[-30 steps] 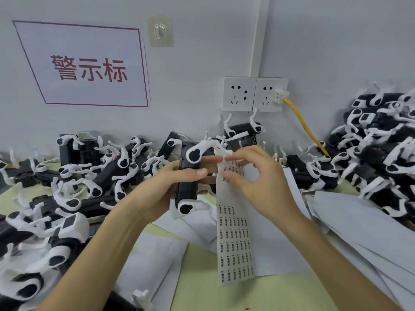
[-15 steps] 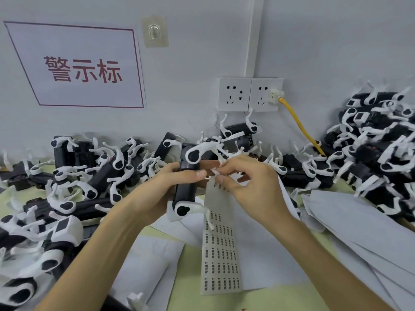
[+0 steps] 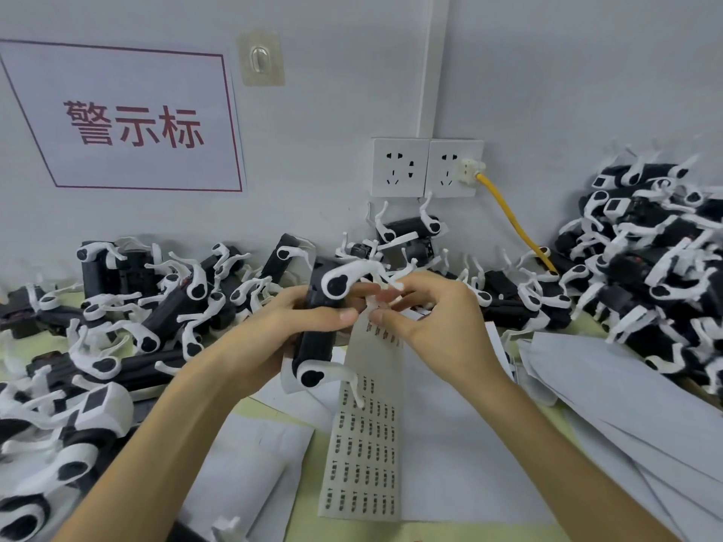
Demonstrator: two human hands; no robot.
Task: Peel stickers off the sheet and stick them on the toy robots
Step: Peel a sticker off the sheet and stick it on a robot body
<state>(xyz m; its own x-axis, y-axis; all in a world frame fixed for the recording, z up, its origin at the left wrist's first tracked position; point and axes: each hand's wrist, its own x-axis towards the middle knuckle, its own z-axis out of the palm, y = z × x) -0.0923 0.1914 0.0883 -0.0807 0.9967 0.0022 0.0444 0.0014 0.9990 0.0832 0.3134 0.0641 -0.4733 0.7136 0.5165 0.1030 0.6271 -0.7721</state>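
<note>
Wall sign (image 3: 117,119), above and left of my hands: a white sheet with a thin dark red border and three large red characters, 警示标.
Left heap of toy robots (image 3: 117,307), left of my left hand: black bodies with white curved legs and round black joints, tangled along the foot of the wall.
Left hand (image 3: 281,330): wrapped around one toy robot, with the thumb tip lying across its front.
Toy robot (image 3: 319,346), in my left hand: a long black body standing on end. One white leg with a black joint sits at its top and another at its bottom.
Sticker sheet (image 3: 364,444), between my hands and running down toward me: a narrow pale strip. A few labels sit near the top, then a blank stretch, then neat rows of tiny dark print too small to read. Its lower end lies on white paper.
Right hand (image 3: 442,326): thumb and curled fingers pinch the top edge of the sticker sheet, close to my left thumb. I cannot tell whether a sticker has lifted.
Wall sockets (image 3: 426,168), above my right hand: two white plates side by side.
Yellow cable (image 3: 508,217): plugged into the right socket, running down to the right.
Right heap of toy robots (image 3: 645,260), right of my right hand: the same black and white toys, piled higher.
Blank sheets (image 3: 626,404), right of my right forearm: overlapping grey-white paper.
</note>
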